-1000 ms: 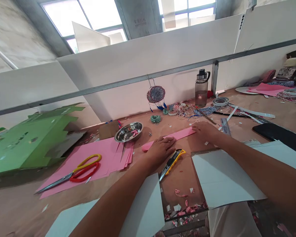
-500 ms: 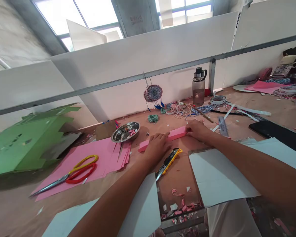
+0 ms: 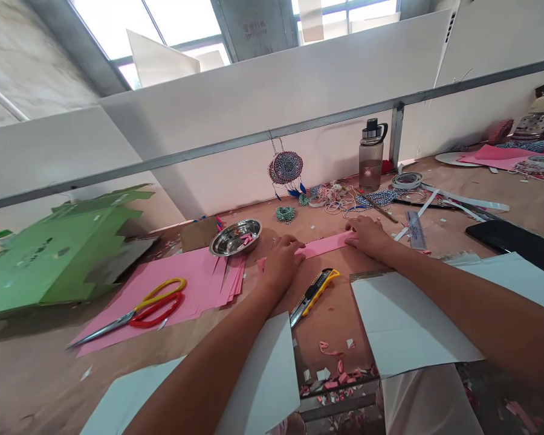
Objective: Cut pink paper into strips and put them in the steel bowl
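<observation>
A pink paper strip (image 3: 325, 245) lies on the brown table, running between my two hands. My left hand (image 3: 281, 261) is closed over its left part, fingers bent and pressing down; the hand hides some of the strip. At the strip's right end, my right hand (image 3: 367, 237) grips it between thumb and fingers. Just below the strip rests a yellow and black utility knife (image 3: 315, 296), blade toward me. Beyond my left hand stands a steel bowl (image 3: 224, 244) with small pink pieces in it.
Scissors (image 3: 156, 304) lie on pink paper sheets (image 3: 163, 272) at the left, beside a green folded cardboard piece (image 3: 58, 254). A water bottle (image 3: 370, 157), tangled cords (image 3: 338, 199), a ruler (image 3: 416, 231) and a black phone (image 3: 517, 241) are to the right. White boards (image 3: 412, 326) line the near edge.
My left hand has slid left along the strip, baring more of its middle. The strip now looks flatter. My right hand keeps its hold on the right end, and the view has shifted slightly.
</observation>
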`<state>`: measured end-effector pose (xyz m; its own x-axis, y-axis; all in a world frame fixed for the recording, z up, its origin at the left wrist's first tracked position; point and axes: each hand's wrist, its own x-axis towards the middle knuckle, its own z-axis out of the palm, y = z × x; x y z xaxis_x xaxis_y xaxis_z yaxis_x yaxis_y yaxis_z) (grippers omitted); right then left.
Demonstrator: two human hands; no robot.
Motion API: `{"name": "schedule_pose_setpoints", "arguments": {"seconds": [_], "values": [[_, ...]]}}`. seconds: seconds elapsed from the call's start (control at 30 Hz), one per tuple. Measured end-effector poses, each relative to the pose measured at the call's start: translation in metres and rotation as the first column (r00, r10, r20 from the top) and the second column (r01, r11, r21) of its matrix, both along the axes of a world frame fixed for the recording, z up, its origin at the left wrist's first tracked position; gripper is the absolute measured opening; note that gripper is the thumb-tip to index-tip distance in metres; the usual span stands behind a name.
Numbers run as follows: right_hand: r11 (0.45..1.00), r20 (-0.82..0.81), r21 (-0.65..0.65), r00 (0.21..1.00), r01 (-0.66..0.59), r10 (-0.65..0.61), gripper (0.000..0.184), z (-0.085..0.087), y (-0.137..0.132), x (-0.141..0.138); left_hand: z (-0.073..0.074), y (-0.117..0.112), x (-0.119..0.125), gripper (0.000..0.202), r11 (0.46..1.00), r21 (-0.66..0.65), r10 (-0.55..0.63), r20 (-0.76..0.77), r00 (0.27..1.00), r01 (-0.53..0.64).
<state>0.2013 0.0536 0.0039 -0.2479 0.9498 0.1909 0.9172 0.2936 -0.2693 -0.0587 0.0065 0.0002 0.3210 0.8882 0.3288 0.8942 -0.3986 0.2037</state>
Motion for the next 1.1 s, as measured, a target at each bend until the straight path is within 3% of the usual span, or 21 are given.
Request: {"name": "schedule_pose_setpoints", "arguments": {"seconds": [0.07,0.13,0.23,0.33,0.57,0.77,0.87,1.1], "values": [[0.987,0.025,0.118,0.994,-0.113,0.111,0.035,-0.001,-0.006,-0.006,-0.001,-0.001,0.002,0.023,0.996,-0.015,-0.090,-0.080,0.993,0.089],[0.937,0.043,0.150,0.949,-0.315,0.312,0.035,-0.003,-0.010,-0.011,-0.002,-0.003,0.005,0.028,0.985,-0.062,-0.169,-0.135,0.976,0.162],[0.830,0.043,0.062,0.832,-0.555,0.553,0.037,-0.012,-0.011,-0.016,-0.002,-0.013,0.004,0.033,0.978,-0.092,-0.200,-0.167,0.965,0.187],[0.756,0.023,-0.003,0.756,-0.655,0.655,0.041,-0.021,-0.007,-0.012,0.002,-0.028,-0.003,0.038,0.968,-0.118,-0.239,-0.181,0.954,0.220],[0.721,-0.015,-0.092,0.725,-0.687,0.689,0.047,-0.022,-0.007,0.000,0.003,-0.048,-0.028,0.065,0.961,-0.251,-0.179,-0.254,0.951,0.114],[0.789,0.032,-0.199,0.801,-0.581,0.598,0.068,-0.014,-0.018,0.003,0.002,-0.057,-0.062,0.068,0.958,-0.280,-0.155,-0.306,0.939,0.067],[0.817,0.041,-0.184,0.826,-0.547,0.562,0.071,-0.018,-0.015,0.009,0.003,-0.062,-0.075,0.069,0.956,-0.293,-0.121,-0.318,0.940,0.024],[0.838,0.106,-0.127,0.833,-0.531,0.543,0.069,-0.029,-0.009,0.015,0.013,-0.064,-0.066,0.065,0.964,-0.266,-0.094,-0.374,0.923,-0.009]]}}
